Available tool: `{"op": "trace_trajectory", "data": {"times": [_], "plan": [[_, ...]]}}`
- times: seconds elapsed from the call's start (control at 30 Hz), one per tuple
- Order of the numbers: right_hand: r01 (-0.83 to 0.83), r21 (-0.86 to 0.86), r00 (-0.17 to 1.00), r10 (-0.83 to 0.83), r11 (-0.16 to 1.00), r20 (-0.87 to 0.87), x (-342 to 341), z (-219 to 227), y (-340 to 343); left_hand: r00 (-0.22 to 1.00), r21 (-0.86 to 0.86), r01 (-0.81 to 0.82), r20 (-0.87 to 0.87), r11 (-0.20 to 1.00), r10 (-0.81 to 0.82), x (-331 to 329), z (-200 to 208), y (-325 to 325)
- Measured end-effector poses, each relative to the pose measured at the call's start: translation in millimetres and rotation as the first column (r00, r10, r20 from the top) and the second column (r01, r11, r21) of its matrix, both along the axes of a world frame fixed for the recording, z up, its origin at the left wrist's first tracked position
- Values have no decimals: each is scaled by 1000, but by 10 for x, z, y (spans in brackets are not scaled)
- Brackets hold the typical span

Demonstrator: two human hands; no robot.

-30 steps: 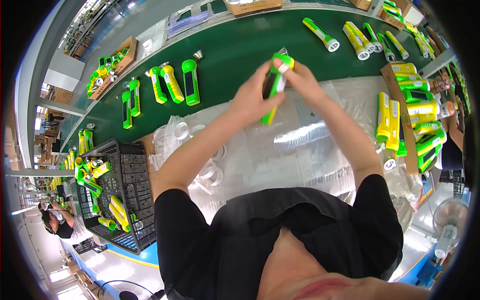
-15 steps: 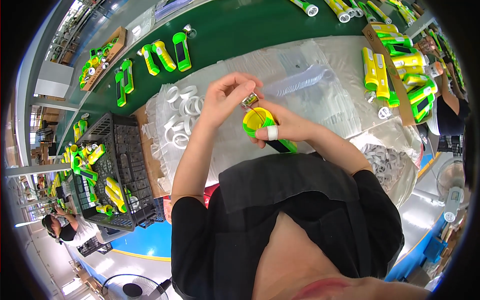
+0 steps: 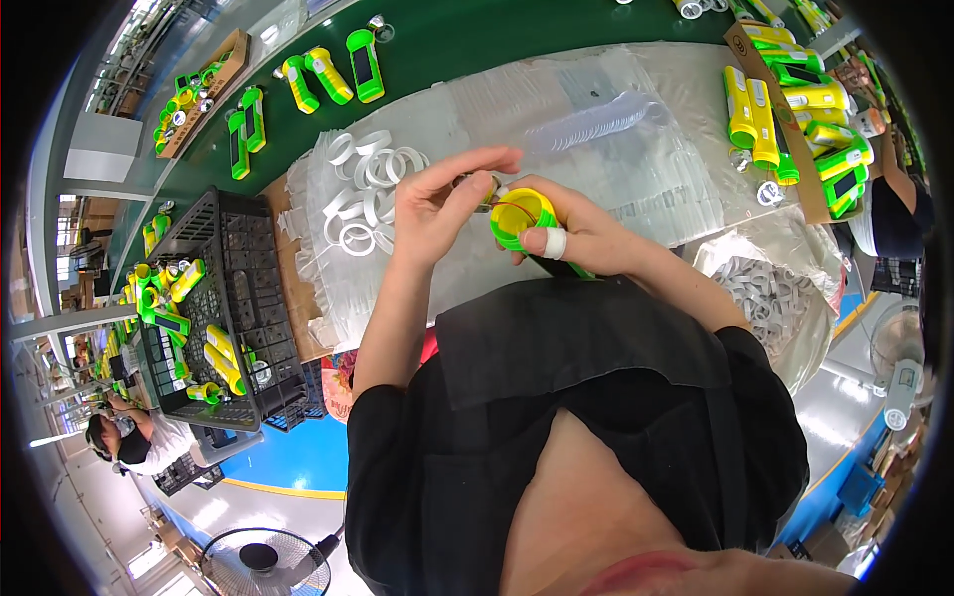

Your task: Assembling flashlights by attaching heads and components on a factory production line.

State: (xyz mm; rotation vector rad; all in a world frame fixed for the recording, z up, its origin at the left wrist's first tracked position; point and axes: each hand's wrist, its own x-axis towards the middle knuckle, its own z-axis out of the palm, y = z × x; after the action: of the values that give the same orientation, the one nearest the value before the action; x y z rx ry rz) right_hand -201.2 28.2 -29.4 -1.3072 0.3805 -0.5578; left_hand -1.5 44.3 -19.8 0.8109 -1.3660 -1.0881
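Observation:
A yellow and green flashlight body (image 3: 509,226) is gripped in my right hand (image 3: 586,230), its round open end tipped up and toward the left. White tape wraps that hand's thumb. My left hand (image 3: 442,204) pinches a small silver lamp head (image 3: 487,189) between thumb and fingers, just left of the opening and apart from it. A thin red wire (image 3: 517,205) runs from the lamp head into the flashlight body. The lamp head is partly hidden by my fingers. Several white plastic rings (image 3: 358,238) lie to the left of my left hand.
A row of clear round lenses (image 3: 596,124) lies beyond my hands on a plastic-covered board. More flashlights (image 3: 366,68) stand along the green bench. At left is a black crate (image 3: 263,328) with flashlights, at right a cardboard box (image 3: 795,159) and a bag of white rings (image 3: 765,298).
My left hand has turned the lamp head, so less of it shows. The flashlight body sits slightly farther right in view. The surroundings have shifted up as the view moved.

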Motion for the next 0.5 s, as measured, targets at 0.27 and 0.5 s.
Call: {"op": "trace_trajectory", "data": {"times": [0.27,0.5], "plan": [[19,35,991,-14,999,-130,-25,16,-17,990,-1,-123,-73,992,123,-253,-18,-78],[187,6,979,-185,982,-89,-58,-7,-73,999,191,0,37,982,-8,-253,-76,-97]]}}
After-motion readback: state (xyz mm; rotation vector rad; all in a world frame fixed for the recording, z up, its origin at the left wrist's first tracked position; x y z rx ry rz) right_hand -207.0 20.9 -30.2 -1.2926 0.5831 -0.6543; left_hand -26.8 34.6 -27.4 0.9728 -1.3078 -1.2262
